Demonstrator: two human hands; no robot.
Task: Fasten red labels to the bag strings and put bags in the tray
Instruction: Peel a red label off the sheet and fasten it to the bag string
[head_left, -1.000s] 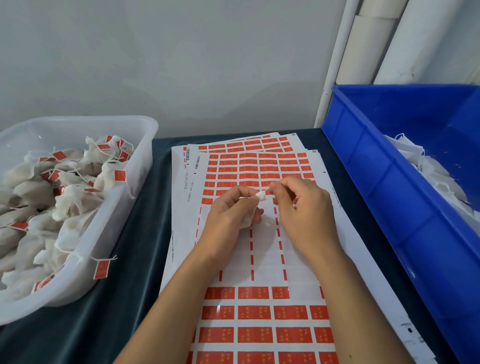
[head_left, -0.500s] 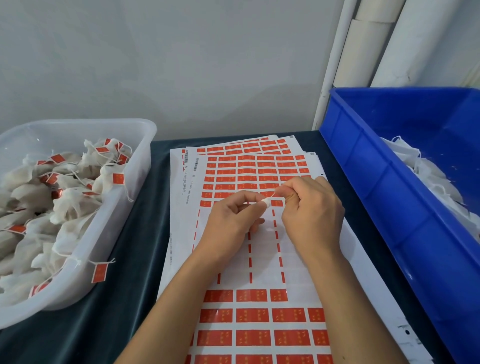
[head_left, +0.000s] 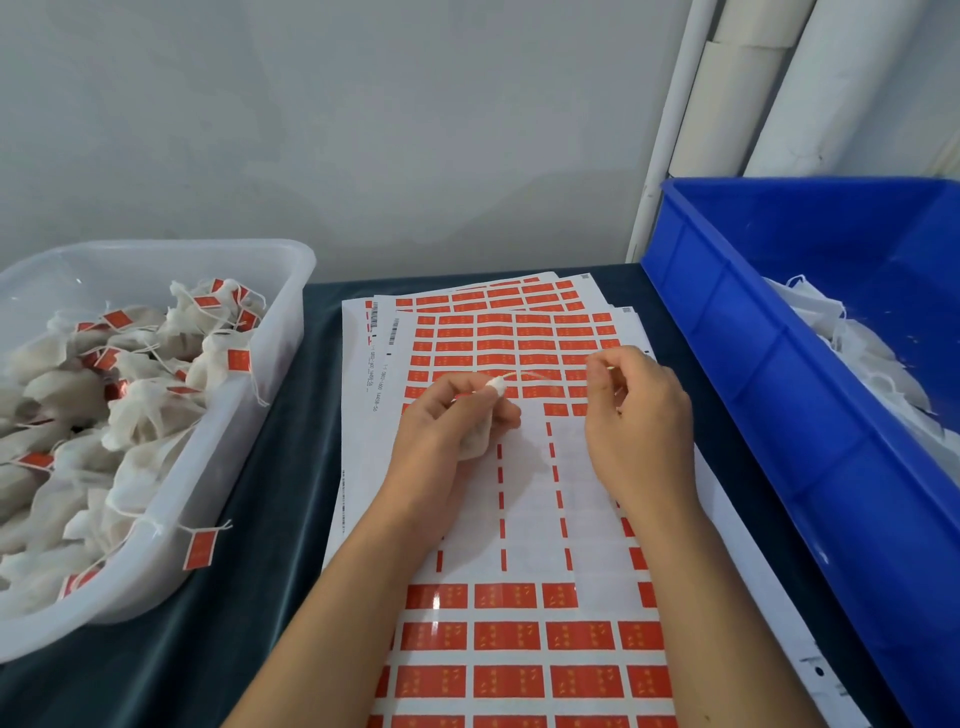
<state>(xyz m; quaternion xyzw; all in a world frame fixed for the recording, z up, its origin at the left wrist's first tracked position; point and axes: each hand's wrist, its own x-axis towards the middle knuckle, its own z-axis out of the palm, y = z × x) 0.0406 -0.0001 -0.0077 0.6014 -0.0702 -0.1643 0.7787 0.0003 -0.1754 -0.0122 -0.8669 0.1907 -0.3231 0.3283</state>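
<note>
Fingers of the left hand (head_left: 447, 421) curl round a small white cloth bag (head_left: 475, 441), pinching its gathered neck just above the label sheet (head_left: 524, 499). Its thin string (head_left: 540, 376) runs rightward to the right hand (head_left: 636, 410), which pinches the free end. Soft and probably very light, the bag likely handles best by the neck; the limp string needs tension.

A single head-worn wide-angle view looks forward and down from close above the dark worktop (head_left: 280, 467), with label sheets (head_left: 519, 649) centred, a clear tray (head_left: 291, 291) left, a blue bin (head_left: 779, 364) right, and the wall behind.
</note>
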